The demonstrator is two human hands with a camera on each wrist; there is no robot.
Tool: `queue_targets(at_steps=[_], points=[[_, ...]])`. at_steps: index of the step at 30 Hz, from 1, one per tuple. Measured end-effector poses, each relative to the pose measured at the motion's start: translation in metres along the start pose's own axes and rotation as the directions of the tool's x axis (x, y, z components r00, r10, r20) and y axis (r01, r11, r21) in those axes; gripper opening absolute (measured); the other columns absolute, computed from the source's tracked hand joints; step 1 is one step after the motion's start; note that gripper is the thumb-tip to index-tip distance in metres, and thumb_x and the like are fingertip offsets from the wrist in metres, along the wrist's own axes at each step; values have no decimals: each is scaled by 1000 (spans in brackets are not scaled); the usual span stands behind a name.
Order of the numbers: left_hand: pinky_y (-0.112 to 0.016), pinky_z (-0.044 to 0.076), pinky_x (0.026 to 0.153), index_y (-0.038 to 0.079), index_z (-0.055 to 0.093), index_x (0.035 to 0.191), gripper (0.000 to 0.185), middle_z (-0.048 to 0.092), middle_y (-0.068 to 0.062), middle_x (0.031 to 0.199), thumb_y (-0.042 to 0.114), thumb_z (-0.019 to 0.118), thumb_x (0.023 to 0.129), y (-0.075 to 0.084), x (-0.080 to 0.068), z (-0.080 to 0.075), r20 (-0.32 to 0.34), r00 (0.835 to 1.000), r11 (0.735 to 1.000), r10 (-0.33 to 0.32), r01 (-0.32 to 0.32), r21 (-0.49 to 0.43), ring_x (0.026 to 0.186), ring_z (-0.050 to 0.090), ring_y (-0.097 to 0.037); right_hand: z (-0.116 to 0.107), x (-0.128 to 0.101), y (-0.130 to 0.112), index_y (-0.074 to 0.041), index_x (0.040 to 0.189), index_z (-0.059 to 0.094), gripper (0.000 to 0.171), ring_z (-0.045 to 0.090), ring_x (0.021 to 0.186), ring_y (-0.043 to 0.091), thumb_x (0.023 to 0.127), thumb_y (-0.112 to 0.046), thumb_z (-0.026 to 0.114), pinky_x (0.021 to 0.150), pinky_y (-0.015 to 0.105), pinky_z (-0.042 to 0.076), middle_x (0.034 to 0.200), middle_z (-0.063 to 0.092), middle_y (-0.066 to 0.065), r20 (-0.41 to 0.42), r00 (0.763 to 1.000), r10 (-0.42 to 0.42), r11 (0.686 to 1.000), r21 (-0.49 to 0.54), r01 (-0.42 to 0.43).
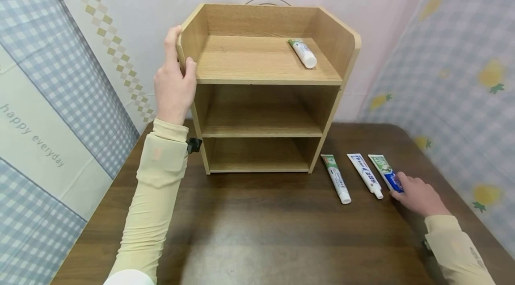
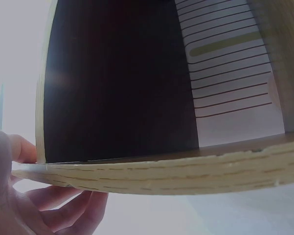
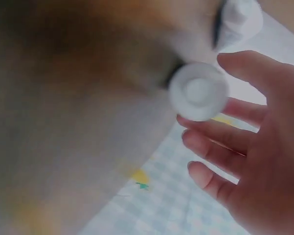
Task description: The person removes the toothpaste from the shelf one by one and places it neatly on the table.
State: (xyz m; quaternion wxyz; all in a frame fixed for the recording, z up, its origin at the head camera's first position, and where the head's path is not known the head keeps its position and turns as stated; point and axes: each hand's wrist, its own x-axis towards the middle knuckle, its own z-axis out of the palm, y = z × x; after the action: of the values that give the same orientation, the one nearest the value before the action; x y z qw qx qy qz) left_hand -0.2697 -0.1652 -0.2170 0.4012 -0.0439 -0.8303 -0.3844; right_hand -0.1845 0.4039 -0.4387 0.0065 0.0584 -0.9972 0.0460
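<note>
My left hand (image 1: 174, 84) grips the upper left side panel of a light wooden shelf (image 1: 257, 133), thumb inside and fingers outside. The left wrist view shows this hand (image 2: 44, 205) around the panel's edge (image 2: 176, 174). At the far right of the table, my right hand (image 1: 420, 193) is over the cap end of a green, white and blue toothpaste tube (image 1: 384, 169). In the right wrist view the white round cap (image 3: 199, 91) lies between thumb and spread fingers (image 3: 215, 147), with a small gap to the thumb. A second white cap (image 3: 242, 22) shows above.
A white-and-blue toothpaste tube (image 1: 365, 174) and a green-and-white one (image 1: 336, 178) lie beside the shelf on the dark wooden table (image 1: 257, 240). Another tube (image 1: 302, 53) lies on the shelf's top board. Curtains hang behind and at both sides.
</note>
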Motion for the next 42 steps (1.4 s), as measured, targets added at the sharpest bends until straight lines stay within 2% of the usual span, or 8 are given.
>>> queue_targets(at_steps=[2, 5, 10, 15, 22, 28, 36, 42], points=[[-38, 35, 59, 42, 29, 143, 54, 65, -23, 88, 22, 44, 95, 0, 0, 0, 2, 1000, 1000, 3, -3, 2, 66, 51, -34, -4, 1, -4, 1, 96, 51, 34, 55, 73, 33, 84, -26, 68, 61, 50, 45, 82, 58, 17, -35, 999, -29, 999, -44, 28], [-38, 35, 59, 41, 30, 144, 55, 64, -23, 87, 22, 43, 95, -1, 0, 0, 4, 1000, 1000, 5, -5, 6, 66, 51, -34, -12, 2, -15, 3, 99, 58, 34, 57, 77, 35, 85, -26, 67, 65, 53, 46, 87, 59, 20, -83, 994, -73, 993, -96, 65], [-38, 36, 60, 42, 29, 144, 55, 65, -23, 89, 23, 43, 95, -1, 0, -1, 6, 1000, 1000, 4, -4, 12, 67, 52, -34, -33, 6, -42, 3, 103, 62, 32, 60, 82, 39, 86, -24, 65, 67, 55, 45, 93, 63, 22, -161, 978, -130, 987, -121, 111], [-37, 35, 58, 41, 29, 144, 54, 64, -22, 86, 23, 43, 95, 0, 0, -1, 8, 1000, 1000, 12, -12, 5, 65, 51, -32, -55, 6, -68, 1, 99, 64, 25, 61, 82, 39, 85, -20, 65, 67, 54, 42, 91, 65, 18, -270, 946, -178, 981, -126, 149], [-37, 36, 60, 43, 29, 143, 55, 66, -22, 91, 23, 44, 95, -1, 0, -1, 10, 1000, 1000, -2, 2, -18, 70, 54, -32, -86, 3, -103, -2, 99, 65, 19, 61, 86, 37, 84, -13, 67, 70, 53, 41, 93, 67, 17, -418, 878, -233, 972, -110, 206], [-38, 36, 61, 45, 29, 143, 55, 67, -22, 92, 24, 44, 95, -1, 0, -2, 11, 1000, 1000, -8, 8, -14, 71, 54, -33, -110, 4, -128, -5, 97, 64, 15, 63, 79, 35, 83, -11, 68, 66, 52, 42, 88, 69, 15, -518, 811, -271, 962, -115, 248], [-38, 37, 60, 43, 29, 144, 54, 66, -22, 91, 24, 44, 95, -1, -1, -2, 8, 1000, 1000, 4, -4, -3, 69, 55, -33, -142, 4, -161, -6, 109, 63, 23, 64, 86, 37, 86, -12, 64, 72, 51, 42, 98, 70, 15, -608, 744, -278, 953, -77, 293], [-37, 37, 61, 43, 29, 144, 55, 66, -23, 90, 23, 44, 95, 1, -1, -2, 12, 1000, 1000, 5, -5, 3, 69, 55, -33, -162, 10, -185, -5, 112, 63, 25, 63, 82, 31, 87, -11, 62, 73, 47, 42, 94, 70, 13, -657, 678, -329, 931, -106, 349]])
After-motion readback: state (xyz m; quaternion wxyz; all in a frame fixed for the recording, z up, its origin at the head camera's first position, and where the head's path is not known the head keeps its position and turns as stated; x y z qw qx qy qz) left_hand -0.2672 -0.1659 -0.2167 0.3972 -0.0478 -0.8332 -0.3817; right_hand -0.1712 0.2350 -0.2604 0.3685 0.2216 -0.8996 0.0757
